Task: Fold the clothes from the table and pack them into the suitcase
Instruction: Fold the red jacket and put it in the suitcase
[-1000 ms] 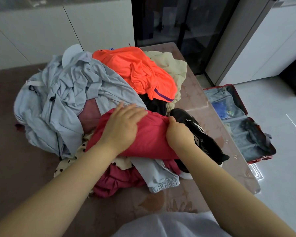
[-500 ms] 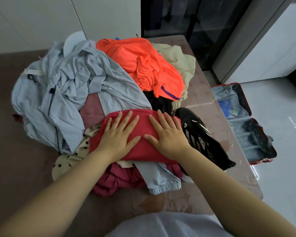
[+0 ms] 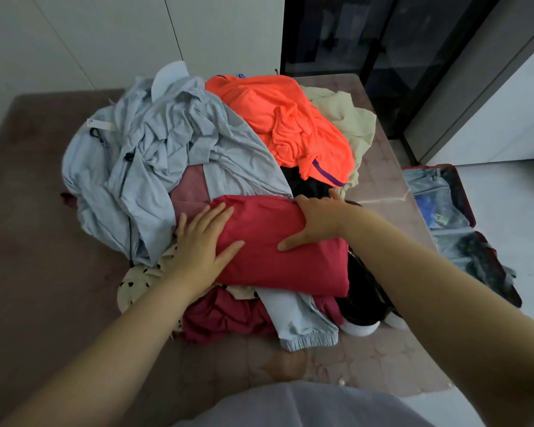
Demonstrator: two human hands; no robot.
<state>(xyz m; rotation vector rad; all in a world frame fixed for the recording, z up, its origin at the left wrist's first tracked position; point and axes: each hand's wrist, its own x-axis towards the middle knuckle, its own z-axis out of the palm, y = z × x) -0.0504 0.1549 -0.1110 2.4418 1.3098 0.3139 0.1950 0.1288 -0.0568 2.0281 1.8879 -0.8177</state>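
While left hand and right hand press flat on the red bundle, the lumpy pile beneath could unfold it.

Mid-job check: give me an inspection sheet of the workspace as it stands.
Surface: brown table, partly covered by clothes.
Job's things: folded red garment atop the unfolded pile; suitcase open on the floor, right of the table.
Clutter: blue item inside the suitcase.
Grips: left grip flat on the red garment; right grip on its far end, fingertips hidden.
Cables: nothing seen.
Surroundings: white cabinets, dark glass door.
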